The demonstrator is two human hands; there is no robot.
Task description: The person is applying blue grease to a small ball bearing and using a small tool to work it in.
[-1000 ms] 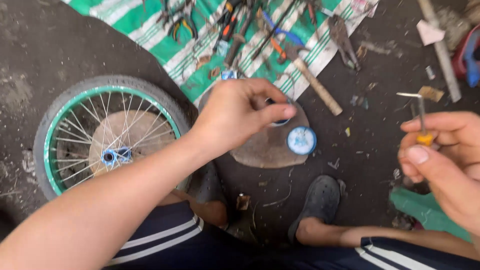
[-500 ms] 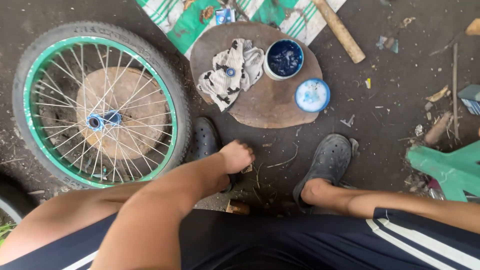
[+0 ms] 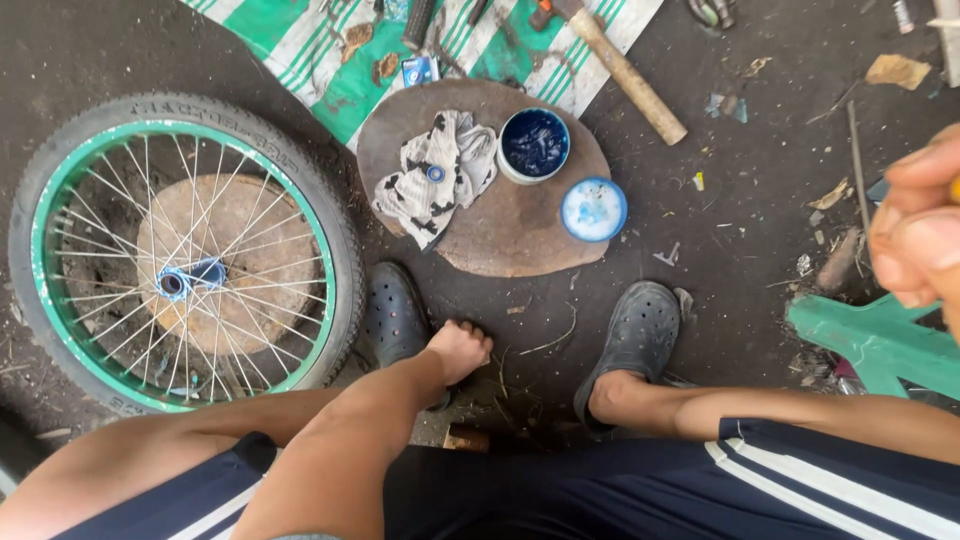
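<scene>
Left hand [image 3: 458, 350] reached floor, fingers curled, grip unclear; right hand [image 3: 918, 238] pinched yellow tool; wheel [image 3: 180, 255] lay flat (grease tub [image 3: 534, 145] open, lid [image 3: 593, 209] beside).

The right hand [image 3: 918, 232] is blurred and cut off by the frame edge, its grasp unclear. The left hand's [image 3: 458, 350] fingertips curl out of sight against the ground. The hammer [image 3: 612, 58] head and striped mat [image 3: 340, 70] run past the top.

A matt rubber tyre [image 3: 345, 250] rings a glossy green metal rim [image 3: 60, 190] with thin shiny spokes [image 3: 120, 200], beside a crumpled cloth rag [image 3: 435, 180], a rough wooden hammer handle [image 3: 635, 80], matt black plastic clogs [image 3: 635, 335] and gritty dark ground [image 3: 740, 200].
</scene>
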